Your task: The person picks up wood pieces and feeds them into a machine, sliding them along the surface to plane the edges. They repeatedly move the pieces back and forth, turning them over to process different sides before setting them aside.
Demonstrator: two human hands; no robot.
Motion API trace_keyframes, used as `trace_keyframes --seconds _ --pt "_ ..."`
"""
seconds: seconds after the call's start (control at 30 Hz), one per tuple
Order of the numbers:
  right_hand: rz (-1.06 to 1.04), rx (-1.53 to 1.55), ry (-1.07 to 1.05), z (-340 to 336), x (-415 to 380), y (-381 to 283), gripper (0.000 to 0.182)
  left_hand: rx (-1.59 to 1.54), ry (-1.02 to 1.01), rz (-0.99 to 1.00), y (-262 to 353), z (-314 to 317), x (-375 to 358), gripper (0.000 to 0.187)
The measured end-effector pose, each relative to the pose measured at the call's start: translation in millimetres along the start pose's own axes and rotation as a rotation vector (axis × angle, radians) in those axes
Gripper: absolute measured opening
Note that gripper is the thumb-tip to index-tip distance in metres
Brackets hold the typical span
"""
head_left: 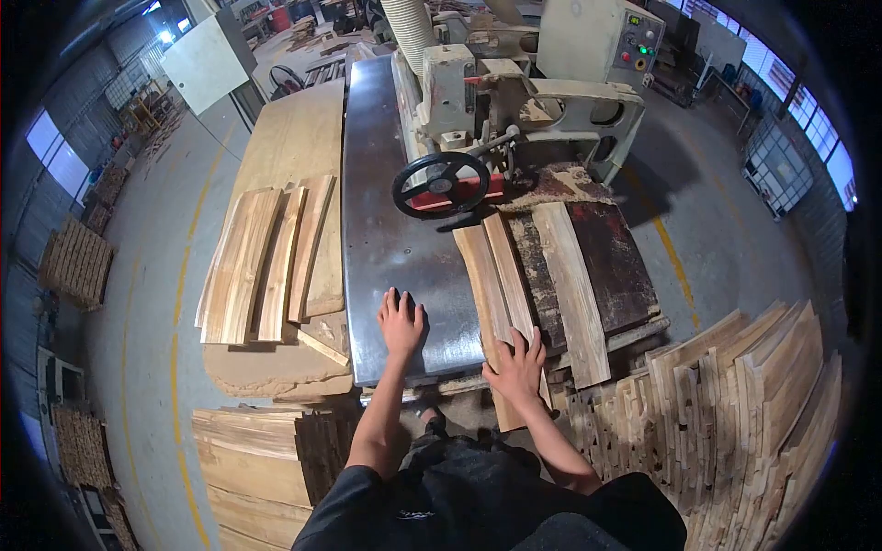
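Plainly, these lines set out how we stand at the machine.

Left hand: our left hand [401, 321] lies flat and open on the steel tabletop [390, 184], fingers spread, gripping nothing; it looks like a brace that steadies us at the near edge.

Right hand: our right hand [517, 367] is also open, palm down with fingers fanned, pressing on the near end of a pale plank [496, 275]. We judge it is laid so to keep the plank from sliding, since nothing is clasped.

Plank: it lies lengthwise just right of the tabletop, its far end near the handwheel [442, 184], its near end under our right hand and overhanging the stand.

Neighbouring boards: a wider pale board [574, 285] and a dark slab [611, 266] lie beside it on the same stand, all pointing the same way, probably so each can be fed along the tabletop in turn.

Left stack: a fan of light boards [262, 262] rests on a broad wooden panel [294, 138] across the tabletop from the plank, well apart from both hands.

Offcut pile: a heap of short wood pieces [735, 395] stands on the floor at our right, near the stand.

Machine: the cream housing [551, 101] with its control box [638, 41] sits at the far end, with the handwheel on its near side.
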State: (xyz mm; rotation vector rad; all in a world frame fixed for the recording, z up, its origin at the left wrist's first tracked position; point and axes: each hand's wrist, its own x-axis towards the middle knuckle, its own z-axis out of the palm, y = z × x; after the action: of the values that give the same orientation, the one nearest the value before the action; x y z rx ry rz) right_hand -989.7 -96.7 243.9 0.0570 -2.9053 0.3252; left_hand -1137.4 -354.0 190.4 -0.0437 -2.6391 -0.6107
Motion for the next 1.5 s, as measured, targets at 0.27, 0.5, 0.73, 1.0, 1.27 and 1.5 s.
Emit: trace_keyframes --seconds 0.27,0.5,0.73,1.0,1.27,1.5 --pt "-0.020 0.027 0.039 1.3 -2.1 -0.2 0.056 -0.007 0.002 -0.008 0.4 0.5 -0.3 0.050" --pt "-0.020 0.023 0.075 18.4 -3.3 9.8 0.051 0.000 0.006 -0.008 -1.4 2.6 -0.8 0.049" --pt "-0.017 0.111 0.082 -2.9 -1.1 -0.5 0.056 -0.022 -0.024 -0.019 -0.8 0.7 -1.0 0.050" --pt "-0.007 0.051 0.047 -1.1 -0.9 -0.8 0.056 -0.020 -0.002 -0.002 -1.1 0.6 -0.3 0.049" --pt "-0.018 0.047 0.086 0.8 -0.7 -0.5 0.053 -0.006 -0.004 -0.004 -0.7 1.2 -1.0 0.049" --pt "-0.025 0.094 0.133 0.3 -1.1 -0.6 0.052 -0.005 -0.010 -0.010 -2.5 3.0 -1.2 0.050"
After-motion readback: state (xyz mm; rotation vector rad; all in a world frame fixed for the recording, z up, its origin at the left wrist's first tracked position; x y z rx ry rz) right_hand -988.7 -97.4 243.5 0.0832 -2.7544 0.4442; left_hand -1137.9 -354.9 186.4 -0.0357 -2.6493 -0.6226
